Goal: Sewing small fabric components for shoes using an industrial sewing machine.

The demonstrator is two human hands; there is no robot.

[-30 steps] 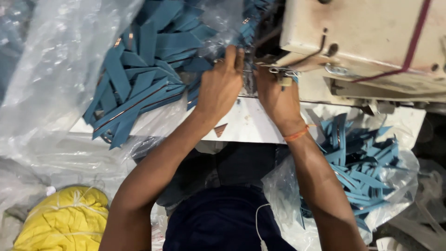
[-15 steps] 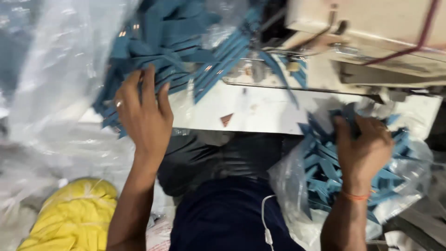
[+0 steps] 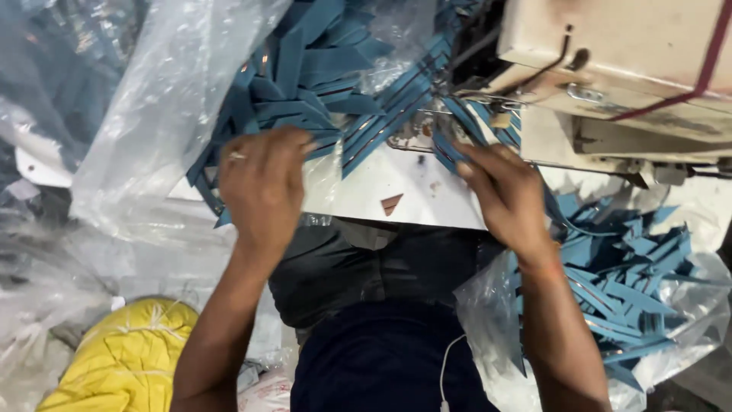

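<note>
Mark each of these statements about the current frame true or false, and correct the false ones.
1. The left hand rests on the pile of blue fabric strips on the table. True.
2. The right hand holds a pair of scissors. False: it holds a blue strip near the needle area of the sewing machine; no scissors show.
3. A clear plastic bag with more blue strips sits at the right. True.
4. The bundle at lower left is red. False: it is yellow.
5. The left hand wears a ring. True.
</note>
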